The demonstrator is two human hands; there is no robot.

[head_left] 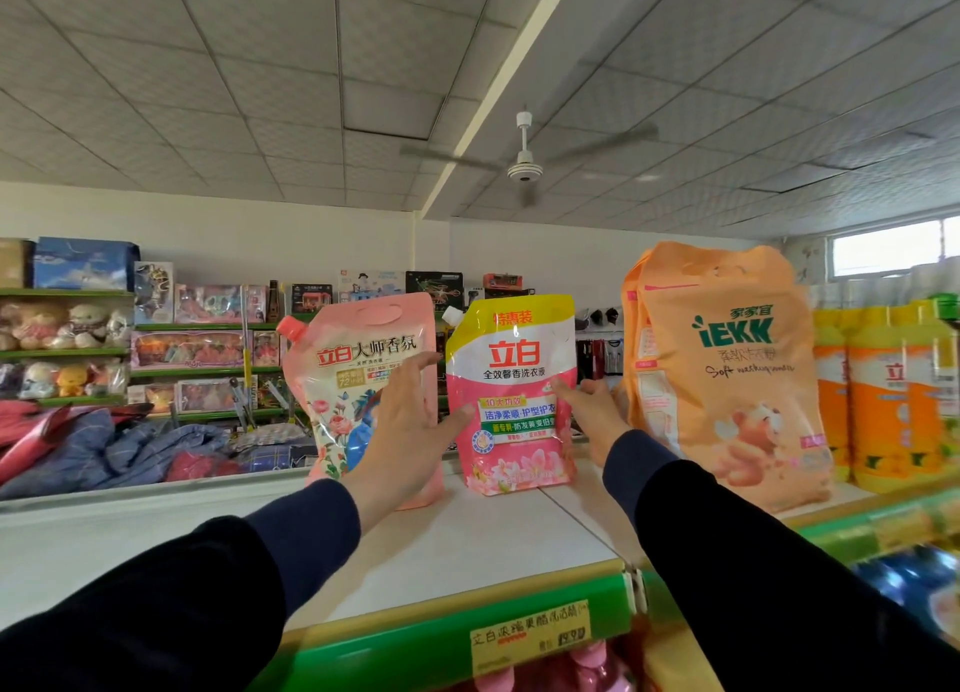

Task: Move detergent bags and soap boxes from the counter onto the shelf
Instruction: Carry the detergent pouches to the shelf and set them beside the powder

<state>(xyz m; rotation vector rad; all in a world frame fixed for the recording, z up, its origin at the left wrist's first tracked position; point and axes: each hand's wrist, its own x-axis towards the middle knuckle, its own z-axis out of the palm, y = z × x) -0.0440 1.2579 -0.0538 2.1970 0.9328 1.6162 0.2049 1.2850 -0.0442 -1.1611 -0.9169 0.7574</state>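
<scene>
Sleeves (291, 551), dark and nearest the lens, reach up and forward from both lower corners toward the top shelf (467, 540), a white board with a green front rail. Taking the yellow-and-pink pouch (511, 395) as landmark: it stands upright near the back of that shelf, long axis vertical, spout at its upper left corner. Largest of the bags, the orange bag (727, 374) stands to the pouch's right, with yellow bottles (883, 400) beyond it; the pink pouch (358, 395) stands just to the landmark's left, close beside it, partly behind a hand. Left hand (408, 431) is spread, fingers straight, thumb tip at the pouch's left edge, palm across the pink pouch's front. Right hand (589, 413) sits at the landmark's right edge, fingers touching it; whether they grip or only steady it I cannot tell. So the pouch lies straight ahead between the hands, about equally near to each. It looks already placed; no counter or soap boxes are visible.
</scene>
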